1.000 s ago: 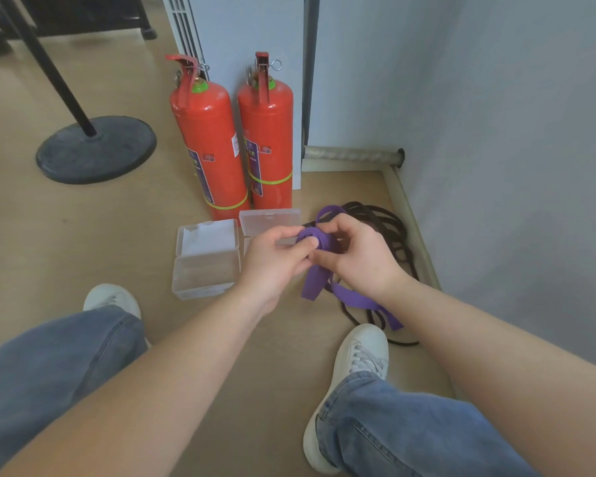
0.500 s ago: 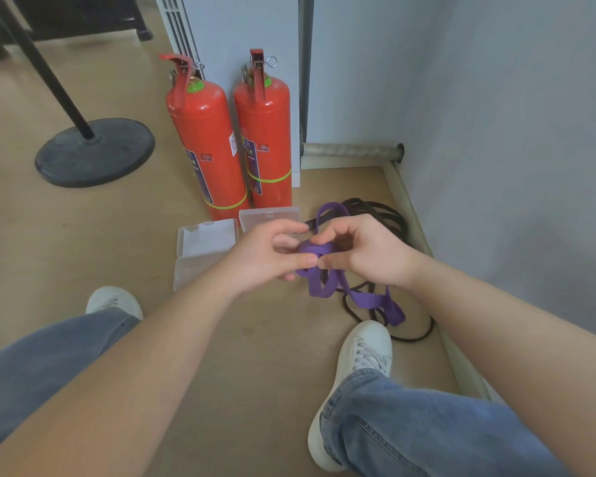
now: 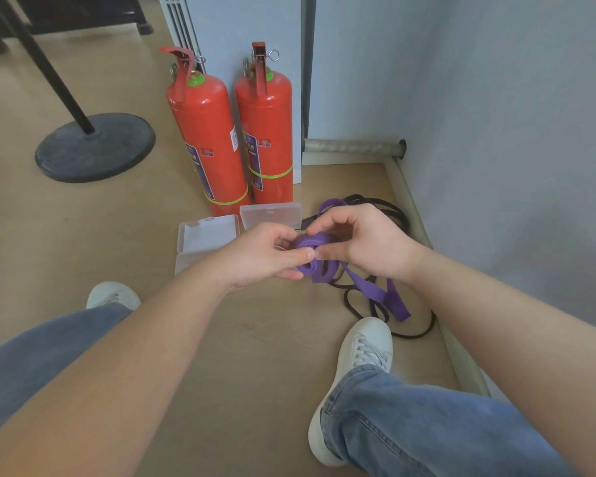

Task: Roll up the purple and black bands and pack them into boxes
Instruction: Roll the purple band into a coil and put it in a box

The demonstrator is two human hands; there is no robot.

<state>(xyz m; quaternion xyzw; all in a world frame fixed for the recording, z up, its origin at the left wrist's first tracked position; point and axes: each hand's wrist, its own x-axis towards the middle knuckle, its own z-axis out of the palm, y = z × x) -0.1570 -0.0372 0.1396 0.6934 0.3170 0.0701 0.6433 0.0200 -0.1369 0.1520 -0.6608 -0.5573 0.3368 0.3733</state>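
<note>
Hands [image 3: 265,256] [image 3: 362,242] pinch flat purple band [image 3: 312,266] into a coil.

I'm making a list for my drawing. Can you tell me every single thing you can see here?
purple band: one, purple, part rolled between both hands, loose end trailing to the floor
black band: one tangle, black, on the floor by the wall
boxes: two, clear plastic, on the floor before the fire extinguishers, the left one open
fire extinguishers: two, red, standing against the cabinet
stand base: one, black, round, far left floor
pipe: one, grey, along the wall foot
shoes: two, white
jeans: blue, both legs
left hand: pinching the roll
right hand: pinching the roll
</note>
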